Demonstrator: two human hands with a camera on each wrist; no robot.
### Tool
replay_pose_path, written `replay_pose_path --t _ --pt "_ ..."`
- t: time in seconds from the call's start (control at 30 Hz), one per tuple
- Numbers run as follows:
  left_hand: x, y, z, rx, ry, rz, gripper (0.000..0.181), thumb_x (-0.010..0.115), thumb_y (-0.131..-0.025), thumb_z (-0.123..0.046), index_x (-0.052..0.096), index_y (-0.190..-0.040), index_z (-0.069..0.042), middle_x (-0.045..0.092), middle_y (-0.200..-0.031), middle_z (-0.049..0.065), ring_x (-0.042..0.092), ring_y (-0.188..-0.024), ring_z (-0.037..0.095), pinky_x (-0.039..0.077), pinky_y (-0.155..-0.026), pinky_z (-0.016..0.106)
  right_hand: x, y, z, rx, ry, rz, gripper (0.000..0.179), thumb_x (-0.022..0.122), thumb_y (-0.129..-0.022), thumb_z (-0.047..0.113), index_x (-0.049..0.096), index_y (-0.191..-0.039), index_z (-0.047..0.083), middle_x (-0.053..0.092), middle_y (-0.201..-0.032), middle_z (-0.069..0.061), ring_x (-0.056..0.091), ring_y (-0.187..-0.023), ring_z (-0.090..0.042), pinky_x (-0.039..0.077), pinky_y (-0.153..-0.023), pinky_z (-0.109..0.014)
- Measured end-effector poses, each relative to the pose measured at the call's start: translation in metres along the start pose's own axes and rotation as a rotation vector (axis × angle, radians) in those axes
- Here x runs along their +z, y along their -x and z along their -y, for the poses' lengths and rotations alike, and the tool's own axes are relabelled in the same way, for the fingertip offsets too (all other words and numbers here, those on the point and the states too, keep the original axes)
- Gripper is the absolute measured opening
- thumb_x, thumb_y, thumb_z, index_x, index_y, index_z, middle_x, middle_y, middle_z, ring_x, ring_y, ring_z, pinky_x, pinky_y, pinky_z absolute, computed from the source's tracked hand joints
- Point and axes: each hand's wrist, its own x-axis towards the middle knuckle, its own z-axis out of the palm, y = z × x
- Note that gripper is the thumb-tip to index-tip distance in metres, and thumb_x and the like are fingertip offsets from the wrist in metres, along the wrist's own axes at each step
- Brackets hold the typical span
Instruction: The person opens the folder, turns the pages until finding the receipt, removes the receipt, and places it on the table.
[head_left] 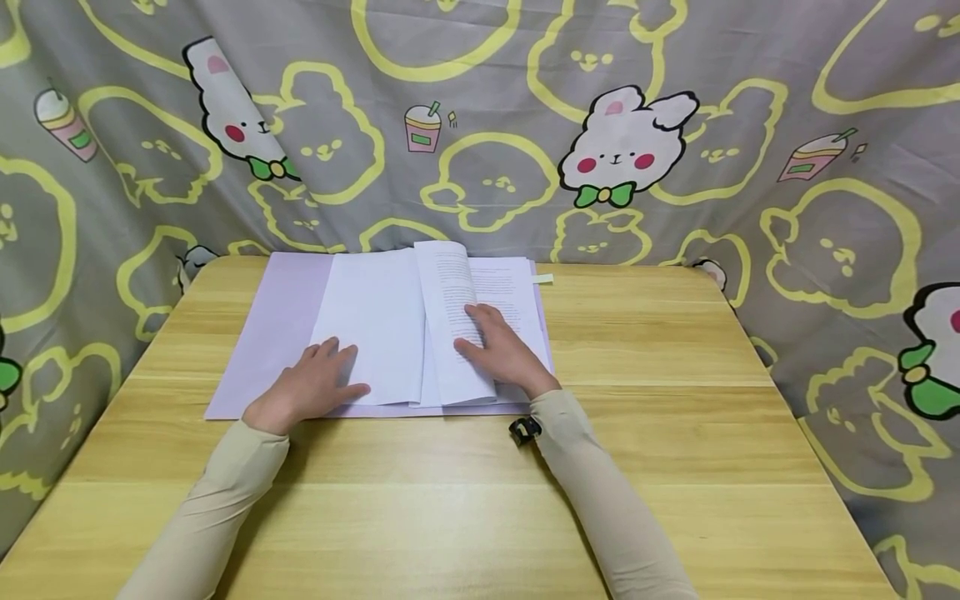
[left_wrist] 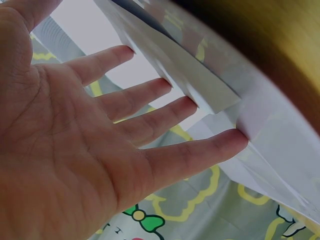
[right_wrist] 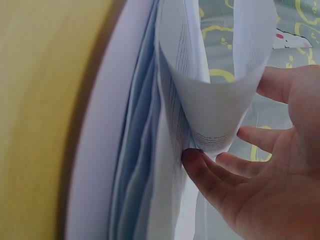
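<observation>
A lilac folder lies spread on the table with a blank white page on its left side. On the right, a printed sheet bulges up in a curl over more printed pages. My left hand rests at the lower left of the blank page, fingers spread, fingertips on the paper. With relaxed, extended fingers my right hand touches the curled sheet; in the right wrist view its thumb and fingertips lie along the sheet's outer curve.
The wooden table has its back edge against a grey patterned curtain. A pale green tab sticks out from the folder's right edge. A small black device sits at the right wrist.
</observation>
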Motion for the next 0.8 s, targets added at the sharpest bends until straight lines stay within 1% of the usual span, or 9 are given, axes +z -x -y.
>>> replay_pose_path --t 0.23,0.37,0.6,0.8 --pt "0.0 -0.001 -0.001 -0.004 0.002 0.003 0.082 0.064 -0.098 -0.05 0.038 -0.154 0.003 0.025 -0.158 0.038 0.027 -0.141 0.06 0.035 -0.095 0.082 0.003 0.001 0.002 0.003 0.029 0.01 0.072 0.059 -0.103 0.04 0.029 -0.162 0.011 0.022 -0.167 -0.017 0.031 -0.152 -0.037 0.028 -0.122 -0.051" --pt "0.0 0.0 -0.001 -0.001 -0.004 0.0 0.082 0.063 -0.098 -0.05 0.038 -0.154 0.003 0.026 -0.158 0.038 0.027 -0.141 0.06 0.036 -0.095 0.081 0.005 0.002 0.005 -0.01 0.036 0.021 0.072 0.059 -0.103 0.039 0.029 -0.162 0.012 0.02 -0.168 -0.017 0.031 -0.152 -0.037 0.029 -0.121 -0.051" --pt "0.002 -0.001 0.0 0.002 -0.001 -0.002 0.082 0.063 -0.098 -0.051 0.037 -0.155 0.002 0.025 -0.158 0.038 0.027 -0.141 0.06 0.035 -0.095 0.082 0.011 0.002 0.008 -0.03 0.069 0.025 0.072 0.06 -0.102 0.039 0.031 -0.161 0.012 0.02 -0.169 -0.016 0.037 -0.149 -0.037 0.034 -0.119 -0.052" --pt "0.001 0.0 0.001 0.006 0.004 -0.006 0.083 0.063 -0.097 -0.052 0.037 -0.155 0.002 0.026 -0.158 0.038 0.027 -0.14 0.061 0.036 -0.095 0.082 0.017 0.004 0.012 -0.044 0.088 0.036 0.072 0.061 -0.101 0.039 0.031 -0.161 0.012 0.019 -0.169 -0.015 0.037 -0.149 -0.036 0.035 -0.119 -0.05"
